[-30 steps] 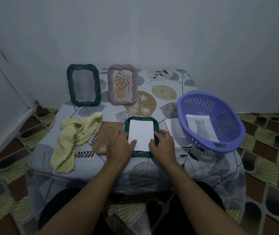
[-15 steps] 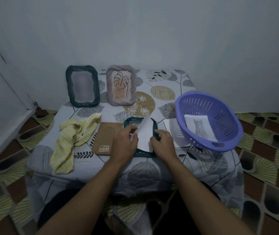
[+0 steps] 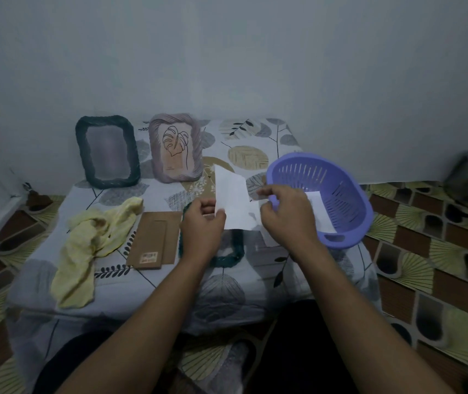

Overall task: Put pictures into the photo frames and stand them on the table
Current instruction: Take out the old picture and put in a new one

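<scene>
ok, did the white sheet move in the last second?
Yes. The white sheet lay flat on the lying green frame; now left hand and right hand hold it raised above that frame.

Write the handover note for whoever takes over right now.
Hands: left hand and right hand each pinch a side of the white sheet, held above the flat green frame.
Things: the brown backing board lies left of that frame; a second sheet is in the purple basket.
Done: the standing green frame and the mauve frame are upright at the back.
Left: fit the sheet, close with the backing board, stand the frame.
</scene>
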A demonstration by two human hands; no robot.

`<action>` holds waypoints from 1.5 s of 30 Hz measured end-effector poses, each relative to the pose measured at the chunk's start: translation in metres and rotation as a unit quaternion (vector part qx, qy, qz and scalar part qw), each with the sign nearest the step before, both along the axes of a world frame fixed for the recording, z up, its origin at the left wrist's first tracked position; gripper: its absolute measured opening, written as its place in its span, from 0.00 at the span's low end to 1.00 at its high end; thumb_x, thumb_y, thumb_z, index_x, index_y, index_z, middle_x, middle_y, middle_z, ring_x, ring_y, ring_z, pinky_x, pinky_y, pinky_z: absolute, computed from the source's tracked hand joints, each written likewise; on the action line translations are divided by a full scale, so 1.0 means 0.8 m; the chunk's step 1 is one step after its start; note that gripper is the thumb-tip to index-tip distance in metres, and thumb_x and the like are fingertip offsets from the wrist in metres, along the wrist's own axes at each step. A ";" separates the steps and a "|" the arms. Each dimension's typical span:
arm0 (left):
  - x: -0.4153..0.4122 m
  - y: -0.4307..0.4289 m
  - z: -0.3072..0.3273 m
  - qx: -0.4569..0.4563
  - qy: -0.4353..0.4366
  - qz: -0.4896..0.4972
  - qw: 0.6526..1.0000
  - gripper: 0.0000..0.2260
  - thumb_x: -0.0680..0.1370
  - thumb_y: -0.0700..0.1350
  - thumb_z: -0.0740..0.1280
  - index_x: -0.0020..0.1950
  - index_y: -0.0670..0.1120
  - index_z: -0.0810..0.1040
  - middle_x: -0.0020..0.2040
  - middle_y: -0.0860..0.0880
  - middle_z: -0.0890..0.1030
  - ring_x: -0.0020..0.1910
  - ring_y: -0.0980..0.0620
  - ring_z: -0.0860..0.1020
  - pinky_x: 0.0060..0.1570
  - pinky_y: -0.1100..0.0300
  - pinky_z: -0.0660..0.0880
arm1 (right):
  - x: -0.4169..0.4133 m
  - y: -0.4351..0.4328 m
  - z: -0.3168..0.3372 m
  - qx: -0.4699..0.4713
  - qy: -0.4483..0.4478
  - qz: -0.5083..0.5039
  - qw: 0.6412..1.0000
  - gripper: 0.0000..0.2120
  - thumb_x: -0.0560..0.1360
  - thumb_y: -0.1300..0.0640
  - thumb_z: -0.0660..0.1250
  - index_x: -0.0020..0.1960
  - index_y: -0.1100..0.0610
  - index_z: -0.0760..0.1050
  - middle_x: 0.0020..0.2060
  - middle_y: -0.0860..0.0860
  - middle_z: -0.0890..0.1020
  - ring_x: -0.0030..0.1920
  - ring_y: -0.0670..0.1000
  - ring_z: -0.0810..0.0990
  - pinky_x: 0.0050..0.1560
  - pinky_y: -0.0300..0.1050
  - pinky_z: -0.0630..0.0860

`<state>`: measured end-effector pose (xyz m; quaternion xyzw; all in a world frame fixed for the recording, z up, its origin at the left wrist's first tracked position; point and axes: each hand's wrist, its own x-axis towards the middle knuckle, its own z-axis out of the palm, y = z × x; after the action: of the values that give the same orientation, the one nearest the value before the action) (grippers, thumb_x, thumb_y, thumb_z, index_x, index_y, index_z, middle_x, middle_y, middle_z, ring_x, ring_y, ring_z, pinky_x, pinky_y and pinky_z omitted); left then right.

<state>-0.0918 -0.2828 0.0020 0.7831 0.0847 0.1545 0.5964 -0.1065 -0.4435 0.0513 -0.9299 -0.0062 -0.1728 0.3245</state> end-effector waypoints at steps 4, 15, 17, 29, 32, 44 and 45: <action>0.010 -0.028 -0.004 -0.019 0.049 -0.006 0.999 0.06 0.76 0.41 0.69 0.51 0.47 0.77 0.46 0.50 0.81 0.44 0.51 0.80 0.44 0.55 0.78 | 0.005 -0.026 0.004 -0.097 0.125 -0.027 0.987 0.28 0.75 0.54 0.66 0.74 0.56 0.67 0.69 0.56 0.73 0.68 0.61 0.69 0.64 0.55 0.68; 0.022 -0.094 -0.023 -0.005 0.128 -0.053 0.990 0.08 0.74 0.38 0.69 0.51 0.46 0.75 0.42 0.52 0.79 0.39 0.55 0.77 0.35 0.64 0.71 | 0.008 -0.050 0.002 -0.035 0.109 -0.021 0.993 0.15 0.75 0.56 0.67 0.60 0.58 0.81 0.52 0.55 0.85 0.52 0.57 0.81 0.53 0.51 0.79; 0.024 -0.101 -0.026 0.011 0.141 -0.070 0.988 0.09 0.74 0.38 0.70 0.53 0.44 0.75 0.44 0.50 0.80 0.39 0.54 0.77 0.33 0.66 0.69 | 0.011 -0.053 0.003 -0.026 0.100 -0.013 0.995 0.16 0.75 0.56 0.67 0.62 0.58 0.81 0.54 0.56 0.85 0.54 0.57 0.81 0.56 0.52 0.79; 0.026 -0.094 -0.020 0.030 0.172 -0.117 0.978 0.15 0.77 0.41 0.67 0.64 0.43 0.75 0.55 0.48 0.79 0.54 0.48 0.78 0.55 0.56 0.74 | 0.018 -0.054 -0.012 -0.014 0.136 0.027 0.990 0.16 0.77 0.54 0.67 0.63 0.58 0.80 0.56 0.54 0.84 0.56 0.55 0.81 0.58 0.51 0.78; 0.022 -0.090 -0.006 0.054 0.107 -0.114 0.986 0.13 0.79 0.44 0.66 0.64 0.46 0.76 0.56 0.51 0.79 0.54 0.51 0.77 0.56 0.56 0.74 | 0.029 -0.062 -0.010 -0.007 0.138 0.000 0.990 0.14 0.78 0.53 0.61 0.49 0.59 0.83 0.43 0.54 0.85 0.45 0.58 0.81 0.44 0.48 0.78; 0.027 -0.111 0.015 0.041 0.088 -0.142 0.985 0.15 0.77 0.49 0.72 0.60 0.47 0.74 0.42 0.54 0.78 0.43 0.53 0.79 0.41 0.59 0.73 | 0.080 -0.097 -0.023 -0.177 0.386 -0.016 0.905 0.15 0.77 0.51 0.67 0.58 0.60 0.72 0.59 0.59 0.78 0.51 0.59 0.77 0.50 0.49 0.74; 0.028 -0.112 0.014 0.040 0.088 -0.139 0.986 0.16 0.76 0.49 0.72 0.61 0.46 0.74 0.42 0.54 0.78 0.43 0.52 0.80 0.43 0.58 0.74 | 0.083 -0.097 -0.026 -0.187 0.388 -0.015 0.902 0.15 0.77 0.51 0.67 0.58 0.60 0.73 0.58 0.60 0.78 0.52 0.60 0.77 0.51 0.50 0.75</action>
<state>-0.0692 -0.3720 0.0135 0.8208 0.0208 0.0037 0.5708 -0.0405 -0.5214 0.0301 -0.9671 0.1018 0.2010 0.1184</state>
